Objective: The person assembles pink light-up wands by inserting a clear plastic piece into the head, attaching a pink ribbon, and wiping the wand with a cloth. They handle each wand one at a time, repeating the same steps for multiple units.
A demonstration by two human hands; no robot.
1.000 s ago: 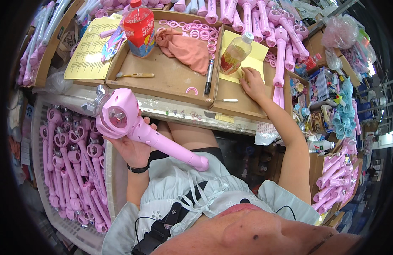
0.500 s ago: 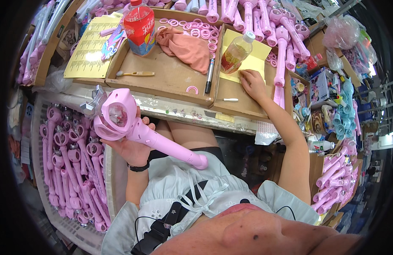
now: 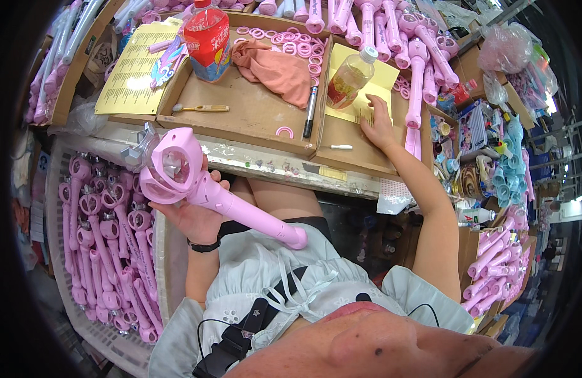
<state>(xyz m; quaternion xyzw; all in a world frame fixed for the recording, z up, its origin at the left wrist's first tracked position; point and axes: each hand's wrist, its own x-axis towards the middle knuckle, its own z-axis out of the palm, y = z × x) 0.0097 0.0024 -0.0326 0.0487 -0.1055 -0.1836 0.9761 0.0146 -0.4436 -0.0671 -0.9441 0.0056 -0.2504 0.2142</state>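
Observation:
A pink toy wand (image 3: 247, 213) with a hollow round head and a silvery star-shaped tip lies across my left hand (image 3: 199, 222). The fingers wrap round it just below the head, and its handle slants down to the right over my lap. My right hand (image 3: 378, 128) is over the right cardboard tray (image 3: 332, 135), fingers stretched and apart, with nothing visible in them. Just left of it a clear bottle of yellowish drink (image 3: 351, 79) stands on a yellow sheet (image 3: 384, 85). A small white stick (image 3: 341, 147) lies below that hand.
The middle tray holds a red-labelled bottle (image 3: 207, 44), an orange cloth (image 3: 272, 72), pink rings (image 3: 303, 49), a toothbrush (image 3: 203, 109) and a marker (image 3: 310, 113). A crate (image 3: 108, 337) on the left is packed with wands. More wands (image 3: 417, 82) lie at the back right.
My right hand has lifted slightly up and right, and its fingers have spread from a curled pose. The wand in my left hand has tilted and risen a little.

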